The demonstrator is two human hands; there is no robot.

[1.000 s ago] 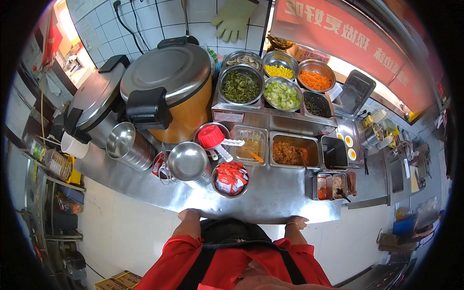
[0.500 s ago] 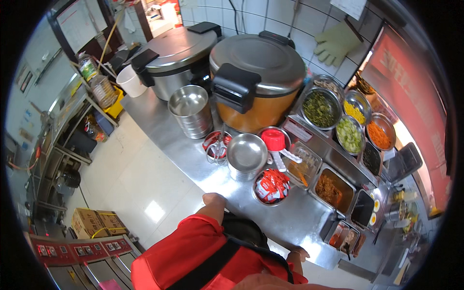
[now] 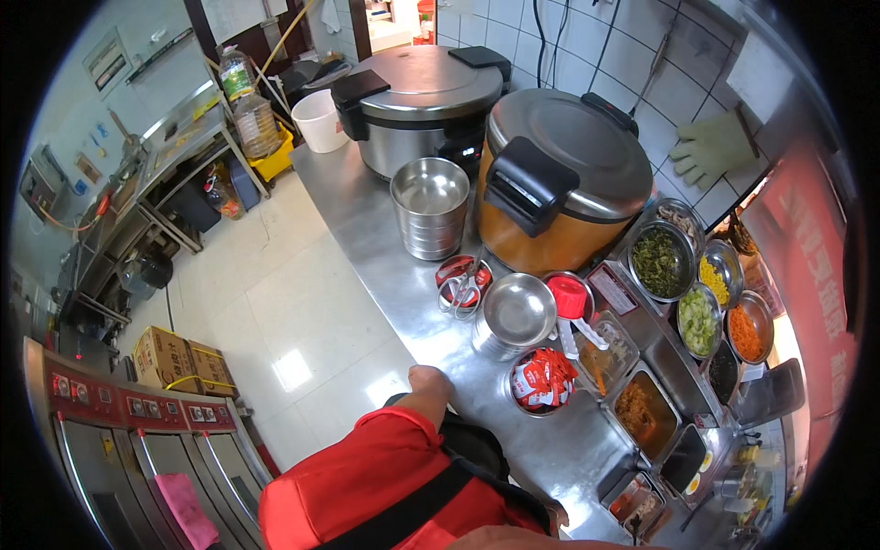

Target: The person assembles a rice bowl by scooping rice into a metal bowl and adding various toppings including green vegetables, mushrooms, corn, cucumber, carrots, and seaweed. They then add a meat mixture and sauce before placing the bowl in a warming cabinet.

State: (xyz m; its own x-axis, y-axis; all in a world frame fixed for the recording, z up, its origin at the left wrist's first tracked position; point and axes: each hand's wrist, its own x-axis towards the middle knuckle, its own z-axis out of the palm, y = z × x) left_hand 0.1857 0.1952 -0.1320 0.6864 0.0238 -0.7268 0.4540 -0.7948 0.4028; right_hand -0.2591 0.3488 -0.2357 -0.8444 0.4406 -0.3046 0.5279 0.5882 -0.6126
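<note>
My left hand [image 3: 428, 379] is by the front edge of the steel counter [image 3: 362, 234], below the stacked steel bowls [image 3: 518, 310]. Its fingers are folded out of sight and nothing shows in it. Most of my right hand [image 3: 556, 516] is hidden behind my red clothing, low by the counter's near edge; its fingers cannot be made out. Close to the left hand stands a bowl of red packets [image 3: 543, 378]. Scissors [image 3: 466, 293] lie on a red-and-white container behind it, beside red-headed scoops with white handles [image 3: 568, 298].
Two large rice cookers [image 3: 559, 156] and a taller stack of steel bowls [image 3: 430, 215] occupy the counter's back. On the right are bowls of chopped vegetables [image 3: 660, 261] and trays of food [image 3: 646, 412]. A cardboard box [image 3: 179, 362] and a steel oven-like unit [image 3: 128, 440] stand left.
The view has swung left, so the counter and its contents sit farther right. My right hand has gone mostly out of sight behind my clothing. The left hand stays near the counter edge.
</note>
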